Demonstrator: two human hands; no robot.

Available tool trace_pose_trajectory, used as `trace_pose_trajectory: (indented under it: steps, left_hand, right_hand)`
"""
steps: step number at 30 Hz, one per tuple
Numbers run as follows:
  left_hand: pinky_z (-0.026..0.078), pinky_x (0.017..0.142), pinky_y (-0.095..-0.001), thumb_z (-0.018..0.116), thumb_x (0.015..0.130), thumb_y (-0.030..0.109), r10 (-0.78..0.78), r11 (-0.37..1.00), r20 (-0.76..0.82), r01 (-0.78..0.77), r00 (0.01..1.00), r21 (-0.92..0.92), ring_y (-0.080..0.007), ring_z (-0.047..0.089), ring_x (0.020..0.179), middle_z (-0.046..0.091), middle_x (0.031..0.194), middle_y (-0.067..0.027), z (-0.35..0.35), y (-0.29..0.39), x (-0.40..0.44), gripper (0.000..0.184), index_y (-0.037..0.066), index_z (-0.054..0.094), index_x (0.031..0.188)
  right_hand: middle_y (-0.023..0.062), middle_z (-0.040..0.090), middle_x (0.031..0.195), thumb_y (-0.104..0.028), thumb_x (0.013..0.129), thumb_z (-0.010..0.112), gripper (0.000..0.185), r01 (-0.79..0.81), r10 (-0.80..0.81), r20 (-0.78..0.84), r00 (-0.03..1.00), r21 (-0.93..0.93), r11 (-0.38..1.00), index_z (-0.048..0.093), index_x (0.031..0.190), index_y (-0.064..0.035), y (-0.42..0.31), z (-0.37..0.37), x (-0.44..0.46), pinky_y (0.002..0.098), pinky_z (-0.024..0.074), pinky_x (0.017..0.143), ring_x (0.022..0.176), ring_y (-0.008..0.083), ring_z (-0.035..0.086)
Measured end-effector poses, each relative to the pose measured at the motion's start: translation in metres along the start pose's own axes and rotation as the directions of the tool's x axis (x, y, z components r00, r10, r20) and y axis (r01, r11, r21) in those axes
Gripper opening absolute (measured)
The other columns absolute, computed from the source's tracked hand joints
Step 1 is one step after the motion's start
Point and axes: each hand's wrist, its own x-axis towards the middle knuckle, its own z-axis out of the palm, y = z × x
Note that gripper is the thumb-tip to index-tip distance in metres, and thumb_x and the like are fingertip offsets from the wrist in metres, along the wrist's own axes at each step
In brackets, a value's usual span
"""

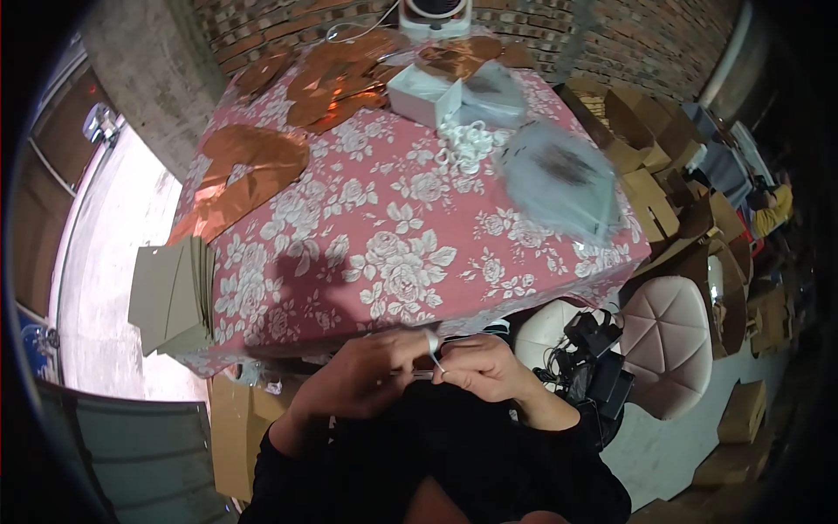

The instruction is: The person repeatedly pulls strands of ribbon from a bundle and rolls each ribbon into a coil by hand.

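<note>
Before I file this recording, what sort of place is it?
Probably a workshop: cardboard boxes at the right, shiny copper-coloured pieces on a flowered tablecloth, and a bare brick wall behind.

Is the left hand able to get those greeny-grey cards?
Probably yes: nothing seems to block the way from the left hand to the greeny-grey cards at the corner of the table. But it looks busy at a small white strip with the right hand, so might need freeing first.
</note>
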Motion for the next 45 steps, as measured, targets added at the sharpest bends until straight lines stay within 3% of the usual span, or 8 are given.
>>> trace_pose_trajectory:
  steps: [8,10,14,18,24,30,38,45]
  left_hand:
    - [0.046,0.069,-0.0295,0.055,0.085,0.006,-0.188,0.971,-0.144,0.162,0.972,-0.176,-0.021,0.063,0.077,0.069,0.098,-0.0175,0.003,0.003,0.0,0.017,-0.003,0.064,0.097]
    - [0.049,0.075,-0.0309,0.057,0.085,0.002,-0.017,0.974,-0.258,0.074,0.966,0.215,-0.0247,0.066,0.083,0.069,0.098,-0.0163,0.013,-0.013,-0.001,0.018,-0.001,0.065,0.101]
    - [0.05,0.078,-0.0337,0.056,0.086,0.0,-0.11,0.992,0.045,0.112,0.993,-0.049,-0.0255,0.066,0.083,0.069,0.092,-0.014,0.012,-0.002,0.0,0.028,-0.001,0.063,0.113]
    - [0.049,0.073,-0.0289,0.051,0.087,-0.001,-0.121,0.977,-0.178,0.085,0.977,-0.197,-0.0178,0.057,0.071,0.063,0.083,-0.0091,0.022,-0.012,0.001,0.035,-0.005,0.058,0.121]
    - [0.054,0.078,-0.0366,0.059,0.083,0.002,0.156,0.762,-0.342,0.108,0.927,0.639,-0.0304,0.065,0.089,0.066,0.102,-0.0154,0.046,-0.039,0.01,0.035,-0.006,0.059,0.117]
    - [0.052,0.066,-0.0372,0.059,0.082,0.003,0.089,0.671,-0.236,0.117,0.968,0.732,-0.0272,0.062,0.083,0.061,0.088,-0.0108,0.038,-0.036,0.007,0.006,-0.001,0.059,0.086]
    - [0.036,0.047,-0.0214,0.053,0.094,0.01,-0.609,0.731,-0.224,0.429,0.761,-0.531,-0.0068,0.048,0.049,0.06,0.069,-0.0054,0.022,-0.02,0.014,0.019,-0.003,0.064,0.087]
    - [0.036,0.046,-0.0208,0.05,0.095,0.009,-0.641,0.711,-0.337,0.368,0.69,-0.599,-0.006,0.046,0.049,0.059,0.068,-0.0039,0.027,-0.037,0.012,0.023,-0.007,0.065,0.103]
  right_hand:
    - [0.0112,0.06,0.077,-0.01,0.092,0.059,0.009,0.06,-0.07,-0.065,0.995,-0.143,0.988,0.063,0.091,-0.0016,0.009,0.015,0.0,0.0356,0.0462,0.06,0.067,0.0276,0.059]
    - [0.0091,0.062,0.074,-0.009,0.093,0.062,0.01,0.017,-0.025,-0.119,0.993,-0.072,0.997,0.066,0.089,-0.0004,-0.001,0.009,0.001,0.0335,0.0463,0.06,0.064,0.0245,0.06]
    - [0.0064,0.06,0.068,-0.012,0.095,0.06,0.014,0.014,-0.053,-0.276,0.96,-0.14,0.99,0.067,0.088,-0.0012,0.013,0.009,0.001,0.03,0.0438,0.055,0.06,0.0183,0.057]
    - [-0.0015,0.057,0.07,-0.015,0.102,0.051,0.019,-0.191,0.25,-0.215,0.944,0.261,0.946,0.063,0.103,-0.0014,0.02,0.03,-0.006,0.0226,0.0426,0.058,0.065,0.0056,0.051]
    - [0.0023,0.063,0.071,-0.009,0.099,0.053,0.016,-0.274,0.275,-0.371,0.887,0.058,0.96,0.065,0.097,0.0013,0.022,0.035,-0.005,0.0239,0.0471,0.059,0.063,0.0088,0.058]
    - [0.0112,0.061,0.071,-0.009,0.087,0.062,0.005,-0.211,0.068,-0.371,0.926,-0.36,0.909,0.064,0.085,-0.0045,0.014,0.026,-0.001,0.0366,0.0472,0.055,0.062,0.03,0.061]
    - [-0.0029,0.053,0.066,-0.011,0.1,0.052,0.018,-0.399,0.514,-0.182,0.838,0.438,0.806,0.063,0.088,-0.0015,0.035,0.034,-0.008,0.0219,0.038,0.054,0.059,0.0055,0.046]
    - [-0.0005,0.061,0.074,-0.009,0.101,0.05,0.018,-0.353,0.537,-0.262,0.802,0.517,0.78,0.065,0.099,0.0,0.037,0.051,-0.005,0.0197,0.0386,0.058,0.064,0.0043,0.048]
